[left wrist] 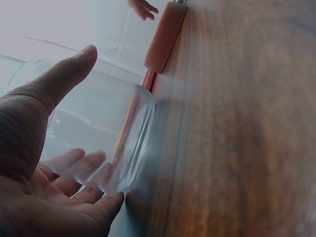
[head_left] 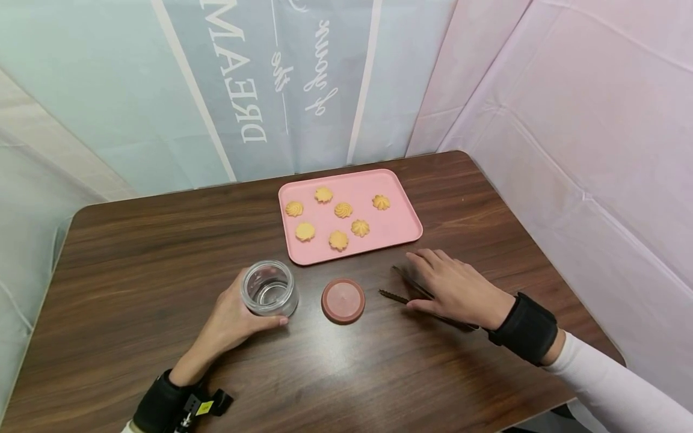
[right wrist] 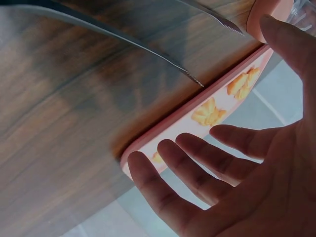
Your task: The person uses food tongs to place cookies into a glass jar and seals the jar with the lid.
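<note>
My left hand (head_left: pixel 230 319) grips a clear glass jar (head_left: pixel 271 290) that stands on the table with its mouth open and no cookies inside. In the left wrist view, the thumb lies along one side of the jar (left wrist: pixel 94 108) and the fingers wrap the other. My right hand (head_left: pixel 457 288) hovers over a pair of dark metal tongs (head_left: pixel 394 296), its fingers loosely spread. The right wrist view shows the tongs (right wrist: pixel 133 44) lying on the table with their serrated tips apart, and nothing in the hand. A round reddish-brown lid (head_left: pixel 343 300) lies between the hands.
Behind the lid, a pink tray (head_left: pixel 397 222) bears several golden flower-shaped cookies (head_left: pixel 343 210), spread out singly. The dark wood table (head_left: pixel 162 258) ends at a printed cloth (head_left: pixel 303 78) at the back and a pale cloth wall (head_left: pixel 585 150) on the right.
</note>
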Tool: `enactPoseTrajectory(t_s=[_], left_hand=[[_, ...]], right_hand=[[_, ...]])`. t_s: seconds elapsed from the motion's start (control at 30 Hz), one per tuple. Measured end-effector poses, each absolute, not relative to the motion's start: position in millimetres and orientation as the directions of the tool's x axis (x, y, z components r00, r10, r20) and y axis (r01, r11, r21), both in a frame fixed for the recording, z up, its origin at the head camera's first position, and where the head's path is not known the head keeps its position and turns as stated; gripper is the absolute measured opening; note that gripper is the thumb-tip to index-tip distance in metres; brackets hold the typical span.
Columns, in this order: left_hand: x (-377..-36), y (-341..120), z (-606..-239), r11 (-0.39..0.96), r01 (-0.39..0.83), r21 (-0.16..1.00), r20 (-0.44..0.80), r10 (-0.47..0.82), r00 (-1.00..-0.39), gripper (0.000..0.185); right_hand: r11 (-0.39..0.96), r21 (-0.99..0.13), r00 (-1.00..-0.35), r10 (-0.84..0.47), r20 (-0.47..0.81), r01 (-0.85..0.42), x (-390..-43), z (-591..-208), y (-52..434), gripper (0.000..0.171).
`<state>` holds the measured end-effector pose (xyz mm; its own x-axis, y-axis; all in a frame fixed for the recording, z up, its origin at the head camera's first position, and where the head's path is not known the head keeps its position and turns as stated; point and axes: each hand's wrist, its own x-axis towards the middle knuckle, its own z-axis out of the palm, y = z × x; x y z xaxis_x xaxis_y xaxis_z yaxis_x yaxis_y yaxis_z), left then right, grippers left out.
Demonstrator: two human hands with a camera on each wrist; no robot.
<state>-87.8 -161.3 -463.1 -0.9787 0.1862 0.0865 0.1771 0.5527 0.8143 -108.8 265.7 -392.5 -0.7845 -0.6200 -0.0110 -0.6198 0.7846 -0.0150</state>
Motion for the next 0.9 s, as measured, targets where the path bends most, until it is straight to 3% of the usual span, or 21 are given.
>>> enactPoseTrajectory(t_s=[0.9], left_hand=[[-87.7, -161.2, -464.4, 0.542, 0.18, 0.821, 0.096, 0.18, -0.979, 0.099]], right_hand=[[0.846, -0.037, -0.845, -0.533, -0.031, -0.532, -88.8, -419.7, 280.7, 0.082]])
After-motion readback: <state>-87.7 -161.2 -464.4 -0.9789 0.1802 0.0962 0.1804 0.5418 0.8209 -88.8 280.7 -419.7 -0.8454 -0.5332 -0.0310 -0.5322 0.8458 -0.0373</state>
